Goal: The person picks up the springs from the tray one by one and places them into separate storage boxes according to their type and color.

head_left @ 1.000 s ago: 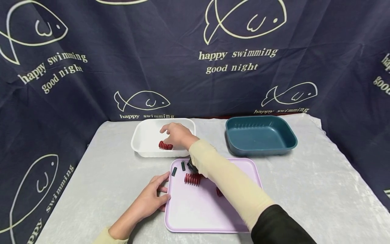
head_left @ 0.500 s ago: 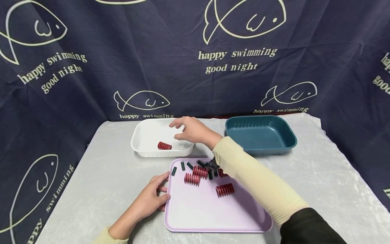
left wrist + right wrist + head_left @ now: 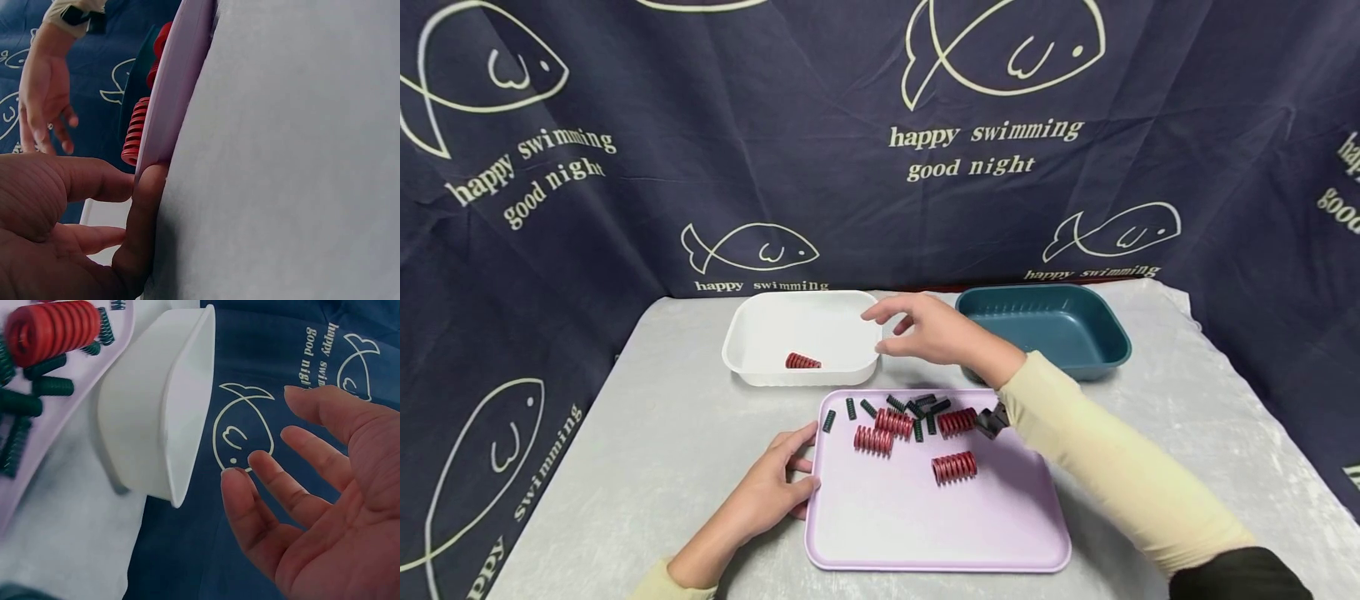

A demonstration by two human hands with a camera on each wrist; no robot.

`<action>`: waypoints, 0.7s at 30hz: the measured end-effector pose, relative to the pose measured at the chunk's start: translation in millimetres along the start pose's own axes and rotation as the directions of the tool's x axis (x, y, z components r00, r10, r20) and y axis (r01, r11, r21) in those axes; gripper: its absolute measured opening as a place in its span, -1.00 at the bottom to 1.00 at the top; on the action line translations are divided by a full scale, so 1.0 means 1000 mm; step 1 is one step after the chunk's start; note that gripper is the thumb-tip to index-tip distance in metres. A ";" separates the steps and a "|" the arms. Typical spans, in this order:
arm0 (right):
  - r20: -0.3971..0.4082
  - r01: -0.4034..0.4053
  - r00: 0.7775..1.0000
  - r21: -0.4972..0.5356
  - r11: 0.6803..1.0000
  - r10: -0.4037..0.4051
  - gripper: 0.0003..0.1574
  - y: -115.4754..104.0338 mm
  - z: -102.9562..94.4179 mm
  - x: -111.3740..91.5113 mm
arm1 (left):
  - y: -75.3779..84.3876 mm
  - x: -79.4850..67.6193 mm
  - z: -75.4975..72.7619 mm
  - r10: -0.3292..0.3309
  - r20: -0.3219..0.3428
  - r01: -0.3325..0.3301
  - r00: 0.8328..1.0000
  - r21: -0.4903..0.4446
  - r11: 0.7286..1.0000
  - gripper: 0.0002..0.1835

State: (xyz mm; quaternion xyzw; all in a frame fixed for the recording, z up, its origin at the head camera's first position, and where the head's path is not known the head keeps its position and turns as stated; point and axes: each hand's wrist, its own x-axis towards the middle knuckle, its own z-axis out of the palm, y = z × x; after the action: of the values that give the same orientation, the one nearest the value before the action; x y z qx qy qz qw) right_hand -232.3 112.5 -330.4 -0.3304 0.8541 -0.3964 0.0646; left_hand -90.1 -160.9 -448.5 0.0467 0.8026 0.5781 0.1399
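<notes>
Touching the lilac tray point(image 3: 880, 521) along its left rim, the left hand point(image 3: 767, 483) lay with fingers spread rather than clenched, apparently to steady it. The right hand point(image 3: 928, 329), loosely open and holding nothing, hung near the white basin's point(image 3: 797, 329) right end. Four thick red coil springs point(image 3: 953, 468) and thinner dark-green springs point(image 3: 829, 421) lay on the tray, its low lip likely containing them; another red spring point(image 3: 802, 361) sat inside the basin. Basin and teal bin point(image 3: 1048, 333) looked like smooth moulded plastic, round-cornered, above a pale, faintly mottled tablecloth point(image 3: 617, 475).
</notes>
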 end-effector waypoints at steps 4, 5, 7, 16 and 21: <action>-0.015 -0.002 1.000 0.012 1.000 0.002 -0.44 0.006 -0.006 -0.019 | 0.000 0.000 0.000 -0.005 -0.001 0.005 1.000 0.003 1.000 -0.18; -0.020 -0.003 1.000 0.007 1.000 0.003 -0.45 0.008 -0.007 -0.023 | 0.000 0.000 0.000 -0.006 -0.001 0.006 1.000 0.005 1.000 -0.18; -0.030 -0.005 1.000 -0.007 1.000 0.005 -0.46 0.011 -0.009 -0.032 | 0.000 0.000 0.000 -0.008 -0.003 0.008 1.000 0.006 1.000 -0.18; -0.010 -0.046 0.999 -0.002 0.999 0.046 -0.48 0.024 -0.013 -0.061 | 0.000 0.000 0.000 -0.005 -0.001 0.005 1.000 0.002 1.000 -0.18; 0.014 -0.076 0.997 0.024 0.997 0.075 -0.50 0.036 -0.011 -0.077 | 0.000 0.000 0.000 -0.006 0.004 0.006 1.000 0.005 1.000 -0.18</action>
State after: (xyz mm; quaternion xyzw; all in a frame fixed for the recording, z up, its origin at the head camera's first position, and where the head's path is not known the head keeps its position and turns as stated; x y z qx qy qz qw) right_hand -195.1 183.4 -360.2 -0.2997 0.8607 -0.4018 0.0890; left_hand -90.0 -161.0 -448.1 0.0458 0.8037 0.5757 0.1432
